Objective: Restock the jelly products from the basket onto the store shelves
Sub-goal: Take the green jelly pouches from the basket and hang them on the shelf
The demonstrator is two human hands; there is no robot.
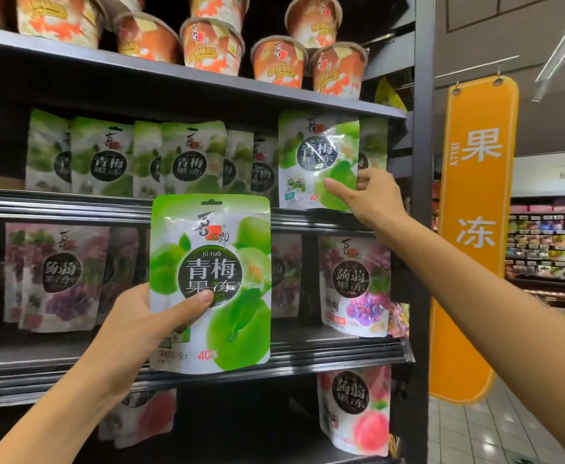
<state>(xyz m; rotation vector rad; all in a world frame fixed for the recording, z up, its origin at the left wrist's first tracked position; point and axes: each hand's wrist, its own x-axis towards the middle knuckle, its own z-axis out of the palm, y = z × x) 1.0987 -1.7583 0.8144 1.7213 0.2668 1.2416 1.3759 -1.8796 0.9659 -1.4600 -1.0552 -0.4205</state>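
My left hand (142, 326) grips a green plum jelly pouch (212, 262) by its lower left side, thumb across the front, holding it upright in front of the shelves. My right hand (366, 195) pinches the lower right corner of a second green plum jelly pouch (318, 155), which stands at the right end of the middle shelf (73, 202). Several more green pouches (107, 159) stand in a row to its left. The basket is out of view.
Orange jelly cups (212, 45) fill the top shelf. Purple grape pouches (354, 283) stand on the shelf below, peach pouches (358, 410) lower still. A dark upright post (421, 195) ends the shelving; an orange hanging sign (475, 229) and an aisle lie to the right.
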